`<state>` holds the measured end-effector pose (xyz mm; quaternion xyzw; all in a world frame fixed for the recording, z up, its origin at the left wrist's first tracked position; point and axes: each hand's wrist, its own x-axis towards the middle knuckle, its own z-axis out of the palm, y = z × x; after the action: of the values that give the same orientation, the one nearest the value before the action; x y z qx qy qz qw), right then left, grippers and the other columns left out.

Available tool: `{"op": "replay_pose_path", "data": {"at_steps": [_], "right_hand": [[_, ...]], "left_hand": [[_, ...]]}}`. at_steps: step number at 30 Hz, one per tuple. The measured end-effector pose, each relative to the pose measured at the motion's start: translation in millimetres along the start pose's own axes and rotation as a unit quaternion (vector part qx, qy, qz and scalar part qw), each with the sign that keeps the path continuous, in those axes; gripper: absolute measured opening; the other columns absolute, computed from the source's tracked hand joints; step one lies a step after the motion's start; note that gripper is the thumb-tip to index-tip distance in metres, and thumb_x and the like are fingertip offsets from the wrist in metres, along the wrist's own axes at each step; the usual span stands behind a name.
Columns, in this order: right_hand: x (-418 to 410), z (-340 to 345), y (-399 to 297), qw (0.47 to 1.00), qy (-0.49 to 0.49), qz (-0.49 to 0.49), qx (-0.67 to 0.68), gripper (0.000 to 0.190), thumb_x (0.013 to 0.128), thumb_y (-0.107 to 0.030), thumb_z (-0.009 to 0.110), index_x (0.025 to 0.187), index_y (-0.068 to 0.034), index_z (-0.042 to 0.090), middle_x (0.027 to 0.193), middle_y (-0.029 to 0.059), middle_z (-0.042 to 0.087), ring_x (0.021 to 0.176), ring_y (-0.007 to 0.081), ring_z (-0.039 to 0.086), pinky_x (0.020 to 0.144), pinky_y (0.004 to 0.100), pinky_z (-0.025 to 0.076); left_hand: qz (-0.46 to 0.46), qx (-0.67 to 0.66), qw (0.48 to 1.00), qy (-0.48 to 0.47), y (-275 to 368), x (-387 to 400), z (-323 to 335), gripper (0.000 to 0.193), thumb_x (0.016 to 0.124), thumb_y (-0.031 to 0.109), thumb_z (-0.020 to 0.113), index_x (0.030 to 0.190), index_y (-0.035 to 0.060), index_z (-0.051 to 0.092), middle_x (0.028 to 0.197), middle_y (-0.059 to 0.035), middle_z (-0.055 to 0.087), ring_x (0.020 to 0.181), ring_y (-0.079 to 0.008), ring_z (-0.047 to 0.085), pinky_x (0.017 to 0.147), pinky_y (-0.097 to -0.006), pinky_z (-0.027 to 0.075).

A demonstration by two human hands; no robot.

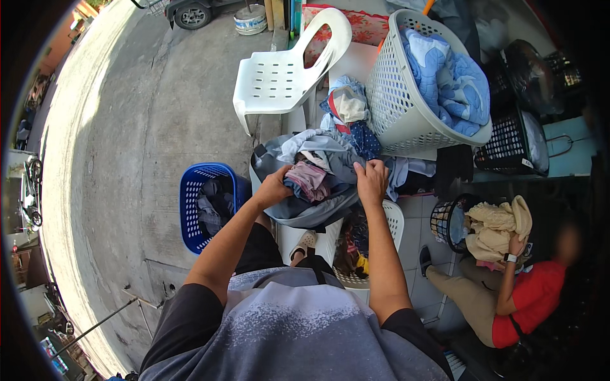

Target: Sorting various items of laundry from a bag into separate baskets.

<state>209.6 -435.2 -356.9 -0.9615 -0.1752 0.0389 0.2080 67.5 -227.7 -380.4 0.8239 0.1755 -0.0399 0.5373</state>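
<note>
A grey-blue fabric bag or large garment (295, 216), full of mixed clothes, lies spread in front of me. My left hand (275, 186) is at its left side, fingers curled on the edge of a folded pink cloth (309, 180) and the bluish cloth under it. At the right side my right hand (371, 176) pinches grey fabric (344, 166) between thumb and fingers. Light blue-grey cloth (312, 142) is bunched along the far side. Beyond it sit a cream cloth (350, 104) and a dark blue dotted cloth (364, 139).
A blue basket (185, 209) holds dark clothes at left; a white basket (396, 221) stands near my right forearm. A tall white basket (398, 102) holds a blue quilt. A white plastic chair (274, 81) stands ahead. A person in red (533, 300) handles cream cloth at right.
</note>
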Motion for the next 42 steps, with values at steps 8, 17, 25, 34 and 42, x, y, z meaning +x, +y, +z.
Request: {"op": "replay_pose_path", "data": {"at_steps": [8, 17, 25, 34, 42], "right_hand": [[33, -68, -16, 0.768, -0.029, 0.093, 0.633, 0.036, 0.084, -0.029, 0.050, 0.095, 0.004, 0.053, 0.092, 0.0077, 0.054, 0.083, 0.0124, 0.049, 0.078, 0.0250, 0.038], [6, -112, -69, 0.830, -0.005, -0.040, 0.556, 0.031, 0.086, -0.025, 0.048, 0.071, 0.002, 0.051, 0.066, -0.0028, 0.044, 0.064, 0.0077, 0.036, 0.060, 0.0218, 0.033], [-17, -75, -30, 0.772, 0.050, 0.009, 0.633, 0.023, 0.085, -0.025, 0.051, 0.077, -0.003, 0.050, 0.074, -0.0007, 0.051, 0.071, 0.0071, 0.046, 0.067, 0.0227, 0.037], [-54, 8, -50, 0.900, -0.309, -0.214, 0.223, 0.040, 0.066, -0.015, 0.065, 0.095, -0.002, 0.040, 0.088, 0.0196, 0.054, 0.085, 0.0372, 0.052, 0.072, 0.0371, 0.041], [-15, -192, -110, 0.749, -0.061, -0.136, 0.646, 0.029, 0.070, 0.002, 0.059, 0.095, -0.004, 0.046, 0.084, 0.0009, 0.052, 0.077, 0.0072, 0.050, 0.073, 0.0204, 0.040]], "left_hand": [[-0.147, -0.392, 0.903, 0.095, -17, -15, -59, 0.056, 0.062, -0.008, 0.051, 0.115, 0.0034, 0.038, 0.097, -0.0124, 0.053, 0.086, -0.0238, 0.055, 0.076, -0.0336, 0.047], [-0.158, -0.353, 0.914, 0.118, -6, -16, -44, 0.056, 0.062, -0.004, 0.055, 0.115, 0.0007, 0.039, 0.097, -0.0124, 0.054, 0.085, -0.0222, 0.055, 0.077, -0.0314, 0.046], [-0.131, -0.367, 0.909, 0.150, -9, -15, -49, 0.055, 0.061, -0.004, 0.056, 0.113, 0.0005, 0.041, 0.094, -0.0102, 0.054, 0.083, -0.0186, 0.054, 0.076, -0.0270, 0.043], [-0.096, -0.299, 0.917, 0.248, -7, -9, -51, 0.054, 0.061, -0.004, 0.054, 0.114, 0.0020, 0.040, 0.094, -0.0106, 0.055, 0.081, -0.0190, 0.055, 0.070, -0.0271, 0.045], [-0.095, -0.396, 0.876, 0.259, 5, -13, -64, 0.048, 0.063, -0.003, 0.054, 0.109, 0.0035, 0.041, 0.091, -0.0119, 0.054, 0.076, -0.0198, 0.057, 0.066, -0.0288, 0.047]]}}
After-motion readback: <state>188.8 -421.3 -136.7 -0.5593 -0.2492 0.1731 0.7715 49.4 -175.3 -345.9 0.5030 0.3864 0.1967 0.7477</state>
